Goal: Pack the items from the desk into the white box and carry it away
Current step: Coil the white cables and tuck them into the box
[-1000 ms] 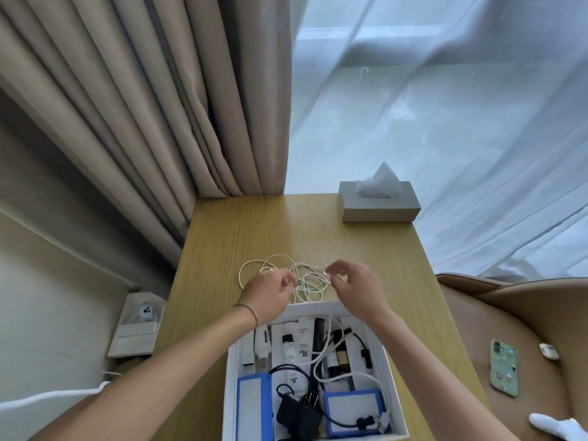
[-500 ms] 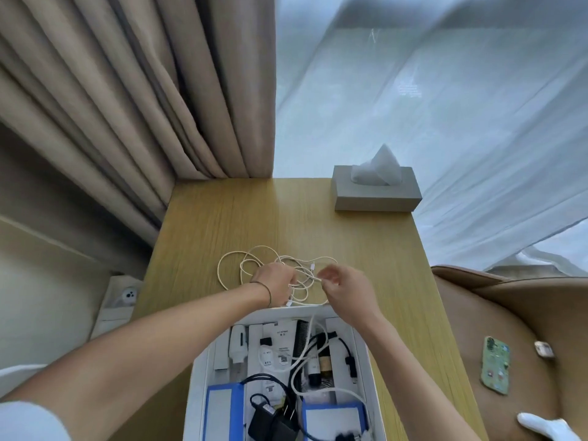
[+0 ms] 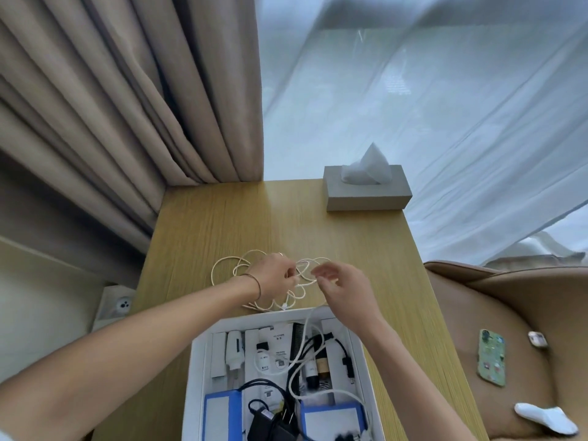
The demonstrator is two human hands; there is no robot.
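Loosely tangled white cable (image 3: pixel 254 281), left fingers (image 3: pixel 291 275) pinching

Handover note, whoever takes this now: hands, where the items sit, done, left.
Left hand: pinching strands of the white cable tangle, which lies on the desk just beyond the box.
Right hand: fingers loosely curled above the tangle; no clear grip.
White box: at the near desk edge, already holding chargers, cables, a comb and small boxes. One white cable runs over its far rim.
Left: gather the tangle, put it in, carry the box off. The tissue box sits at the far right of the desk.
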